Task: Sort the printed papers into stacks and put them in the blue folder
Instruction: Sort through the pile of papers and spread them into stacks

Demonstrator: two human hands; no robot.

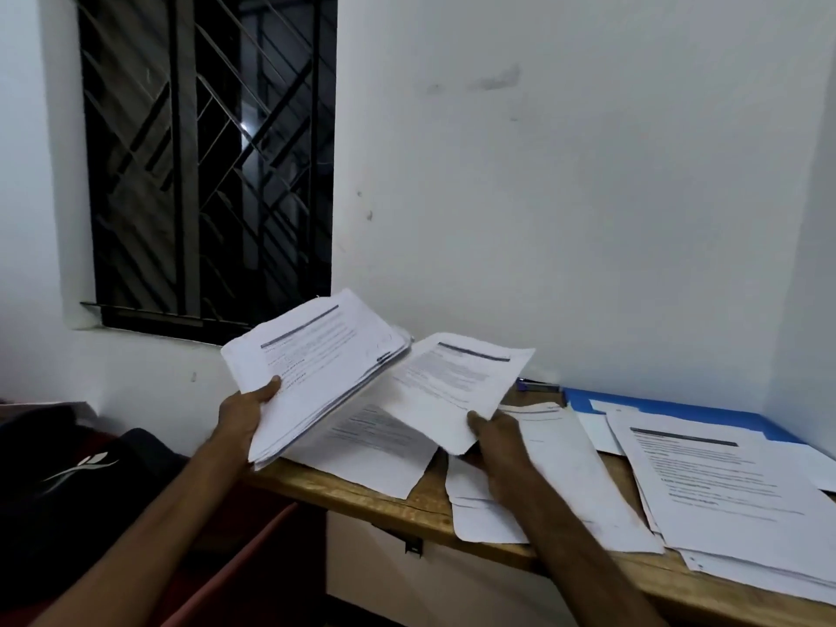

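Head view: our left hand (246, 411) grips a thick stack of white printed papers (316, 368), and our right hand (497, 441) pinches one printed sheet (457, 386) above the wooden worktop (429, 504). The blue folder (705, 411) lies far right under loose papers.

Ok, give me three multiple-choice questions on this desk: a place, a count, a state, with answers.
1. Where is the blue folder? A) far right of the wooden table, under papers B) on the windowsill C) on the floor
2. How many hands hold paper? A) none B) one C) two
3. The paper stack in the left hand is: A) held up, tilted B) flat on the table C) in the folder
Answers: 1A, blue shows behind the papers; 2C, the right hand grips a sheet; 3A, thumb clamps it aloft.
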